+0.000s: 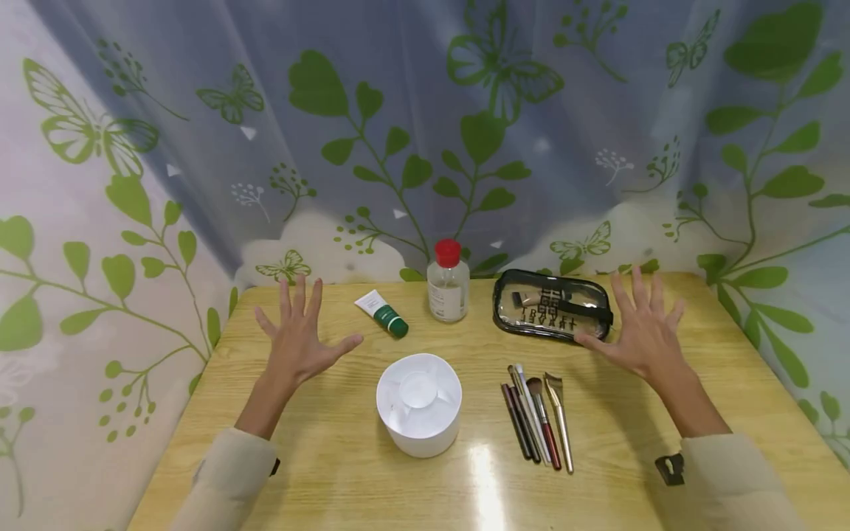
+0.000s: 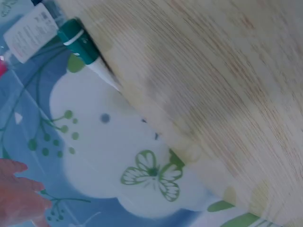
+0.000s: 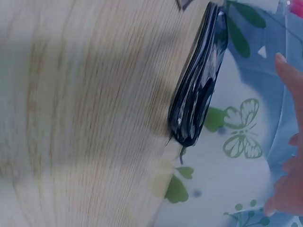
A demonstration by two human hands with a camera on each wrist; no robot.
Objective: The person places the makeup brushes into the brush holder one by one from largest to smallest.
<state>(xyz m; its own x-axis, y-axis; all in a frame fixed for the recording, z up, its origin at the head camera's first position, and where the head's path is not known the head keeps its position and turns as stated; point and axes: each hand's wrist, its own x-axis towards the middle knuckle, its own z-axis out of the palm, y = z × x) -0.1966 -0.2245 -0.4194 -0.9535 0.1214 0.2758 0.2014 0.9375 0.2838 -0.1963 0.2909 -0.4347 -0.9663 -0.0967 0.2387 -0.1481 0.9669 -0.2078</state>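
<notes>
My left hand (image 1: 298, 342) is spread over the left of the table, holding nothing, its thumb toward a green-and-white tube (image 1: 383, 314). On the other side my right hand (image 1: 643, 333) is spread too, its thumb overlapping the right end of a clear pouch with black trim (image 1: 553, 305) in the head view. A makeup brush shows inside the pouch. Between the hands stands a white round divided container (image 1: 420, 405). Several makeup brushes (image 1: 536, 418) lie side by side to its right. The right wrist view shows the pouch (image 3: 199, 75) edge-on; the left one shows the tube (image 2: 80, 45).
A clear bottle with a red cap (image 1: 448, 284) stands at the back of the wooden table (image 1: 319, 472), between tube and pouch. A curtain printed with leaves and butterflies (image 1: 398, 147) hangs behind the table and along both sides.
</notes>
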